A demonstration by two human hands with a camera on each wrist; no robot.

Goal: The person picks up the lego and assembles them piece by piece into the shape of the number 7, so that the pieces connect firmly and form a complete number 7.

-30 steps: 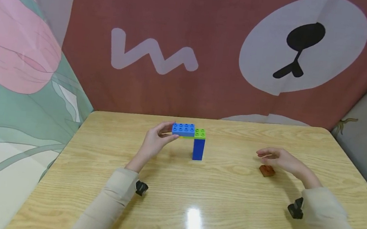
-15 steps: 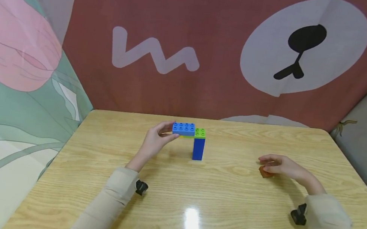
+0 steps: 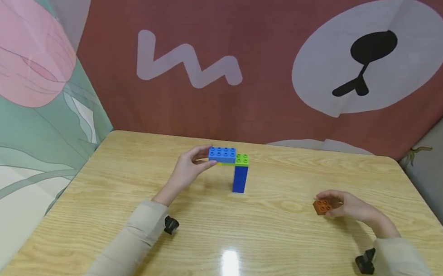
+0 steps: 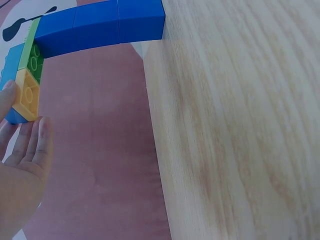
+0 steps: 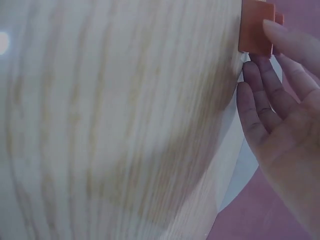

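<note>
Brick [image 3: 323, 206] orange; tower [image 3: 239, 179] blue, green-topped; table [image 3: 276, 235] light woodgrain.

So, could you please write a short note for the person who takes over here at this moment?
Left hand: holds the light blue brick at the top of the brick build, steadying it.
Right hand: grip on the brown brick, low over the table, right of the build.
Done: dark blue column stands, with green brick and light blue brick on top; a yellow brick sits under them.
Left: the brown brick is not yet on the build.
</note>
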